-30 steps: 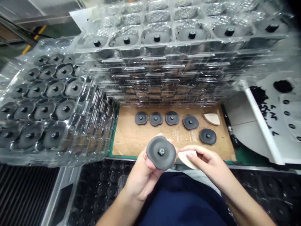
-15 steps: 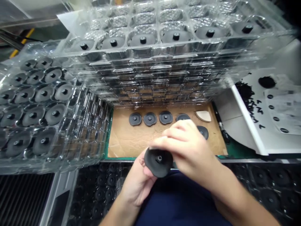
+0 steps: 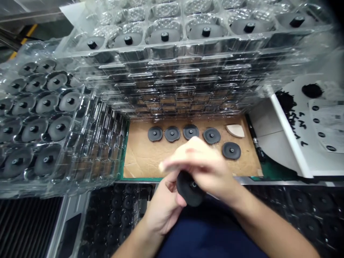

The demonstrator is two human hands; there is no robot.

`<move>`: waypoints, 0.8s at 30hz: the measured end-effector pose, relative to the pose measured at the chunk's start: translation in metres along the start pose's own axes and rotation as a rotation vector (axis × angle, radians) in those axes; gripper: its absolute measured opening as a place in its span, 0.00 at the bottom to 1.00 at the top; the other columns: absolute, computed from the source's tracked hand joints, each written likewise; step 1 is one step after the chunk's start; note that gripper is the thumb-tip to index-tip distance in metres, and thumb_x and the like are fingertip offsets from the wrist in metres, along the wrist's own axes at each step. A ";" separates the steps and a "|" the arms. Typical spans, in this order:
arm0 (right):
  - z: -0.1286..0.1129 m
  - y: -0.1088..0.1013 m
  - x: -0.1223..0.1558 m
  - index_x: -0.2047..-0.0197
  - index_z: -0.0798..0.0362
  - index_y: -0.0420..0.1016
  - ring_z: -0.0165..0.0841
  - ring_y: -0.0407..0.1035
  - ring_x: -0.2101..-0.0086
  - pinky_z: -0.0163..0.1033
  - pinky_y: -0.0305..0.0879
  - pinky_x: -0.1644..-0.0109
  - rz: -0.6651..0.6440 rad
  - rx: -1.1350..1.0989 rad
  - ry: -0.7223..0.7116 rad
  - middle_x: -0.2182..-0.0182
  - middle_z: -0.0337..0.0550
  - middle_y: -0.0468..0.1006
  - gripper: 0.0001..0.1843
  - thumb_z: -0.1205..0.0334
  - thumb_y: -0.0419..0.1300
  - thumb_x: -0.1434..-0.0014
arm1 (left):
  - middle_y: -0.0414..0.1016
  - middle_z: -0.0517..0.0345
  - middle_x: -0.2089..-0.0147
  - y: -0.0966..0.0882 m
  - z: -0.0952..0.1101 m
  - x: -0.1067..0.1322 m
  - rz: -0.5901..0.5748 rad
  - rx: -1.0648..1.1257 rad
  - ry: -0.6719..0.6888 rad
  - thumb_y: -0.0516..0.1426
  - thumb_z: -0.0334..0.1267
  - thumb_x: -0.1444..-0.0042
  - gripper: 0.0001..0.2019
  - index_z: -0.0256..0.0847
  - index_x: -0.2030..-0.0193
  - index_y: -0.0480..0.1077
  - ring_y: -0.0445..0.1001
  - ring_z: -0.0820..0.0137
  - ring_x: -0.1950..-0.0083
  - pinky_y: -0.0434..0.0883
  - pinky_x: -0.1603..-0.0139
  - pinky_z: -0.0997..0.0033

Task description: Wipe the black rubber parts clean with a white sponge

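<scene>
My left hand [image 3: 163,206] grips a round black rubber disc [image 3: 189,190] with a small central stud, just in front of the bench edge. My right hand [image 3: 204,168] lies over the top of that disc, blurred by motion, fingers curled against it; the cream wedge it held a second ago is hidden. Behind the hands, several more black discs [image 3: 190,132] lie in a row on a brown cardboard sheet [image 3: 142,157], with one more disc [image 3: 231,150] nearer and a cream wedge-shaped piece [image 3: 235,130] at the right end.
A tall stack of clear plastic trays [image 3: 172,86] holding discs stands behind the cardboard. Another tray stack [image 3: 40,122] fills the left. A white tray [image 3: 309,122] with black scraps sits at the right. Black discs lie in a bin [image 3: 118,211] below the bench.
My right hand, holding a cream wedge beside the disc a second ago, moved over the disc and now sweeps across it. The disc has tilted and dropped slightly.
</scene>
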State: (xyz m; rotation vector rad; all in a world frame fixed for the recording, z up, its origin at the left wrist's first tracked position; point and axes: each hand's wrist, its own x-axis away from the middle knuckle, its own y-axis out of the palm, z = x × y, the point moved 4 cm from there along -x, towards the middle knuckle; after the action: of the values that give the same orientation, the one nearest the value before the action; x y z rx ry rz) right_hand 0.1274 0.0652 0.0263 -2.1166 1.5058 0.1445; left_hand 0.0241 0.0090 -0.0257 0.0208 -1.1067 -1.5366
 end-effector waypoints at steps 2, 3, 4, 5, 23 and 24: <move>0.032 -0.012 0.009 0.55 0.47 0.73 0.31 0.69 0.60 0.36 0.64 0.58 0.190 -0.070 0.257 0.60 0.38 0.78 0.11 0.65 0.50 0.36 | 0.78 0.53 0.58 0.002 -0.002 -0.001 -0.073 0.100 -0.075 0.71 0.45 0.73 0.30 0.39 0.58 0.76 0.76 0.63 0.57 0.71 0.54 0.70; 0.048 -0.015 0.017 0.52 0.47 0.71 0.31 0.70 0.61 0.36 0.66 0.60 0.229 -0.044 0.381 0.61 0.39 0.77 0.12 0.63 0.51 0.36 | 0.78 0.53 0.56 0.003 -0.002 -0.001 -0.099 0.151 -0.107 0.71 0.44 0.72 0.31 0.40 0.56 0.75 0.77 0.63 0.56 0.72 0.55 0.71; 0.063 -0.016 0.025 0.49 0.48 0.68 0.31 0.71 0.64 0.36 0.67 0.63 0.220 0.005 0.477 0.63 0.40 0.76 0.14 0.60 0.52 0.37 | 0.78 0.53 0.54 0.003 -0.002 -0.001 -0.118 0.197 -0.131 0.71 0.42 0.70 0.31 0.42 0.54 0.74 0.77 0.62 0.56 0.73 0.56 0.70; 0.076 -0.015 0.035 0.47 0.48 0.66 0.32 0.71 0.67 0.36 0.68 0.65 0.174 0.064 0.541 0.64 0.41 0.76 0.16 0.58 0.53 0.38 | 0.78 0.54 0.53 0.002 -0.001 -0.001 -0.128 0.230 -0.140 0.71 0.41 0.68 0.31 0.44 0.52 0.73 0.78 0.61 0.55 0.74 0.57 0.69; 0.069 -0.016 0.060 0.50 0.53 0.70 0.37 0.71 0.62 0.41 0.67 0.60 0.174 0.469 0.435 0.59 0.48 0.77 0.14 0.62 0.52 0.38 | 0.77 0.56 0.51 -0.007 0.004 -0.003 -0.211 0.300 -0.103 0.67 0.44 0.61 0.27 0.50 0.50 0.72 0.77 0.61 0.52 0.75 0.57 0.68; 0.050 -0.019 0.047 0.51 0.50 0.70 0.34 0.71 0.60 0.39 0.66 0.58 0.175 0.442 0.365 0.59 0.44 0.77 0.12 0.62 0.53 0.38 | 0.78 0.56 0.53 -0.006 0.004 -0.003 -0.177 0.253 -0.089 0.68 0.44 0.62 0.28 0.48 0.51 0.73 0.77 0.61 0.53 0.75 0.57 0.68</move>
State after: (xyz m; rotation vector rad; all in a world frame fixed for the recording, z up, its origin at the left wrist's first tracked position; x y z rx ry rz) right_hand 0.1726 0.0542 -0.0271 -1.7144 1.7345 -0.4950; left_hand 0.0182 0.0130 -0.0293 0.2301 -1.3957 -1.5549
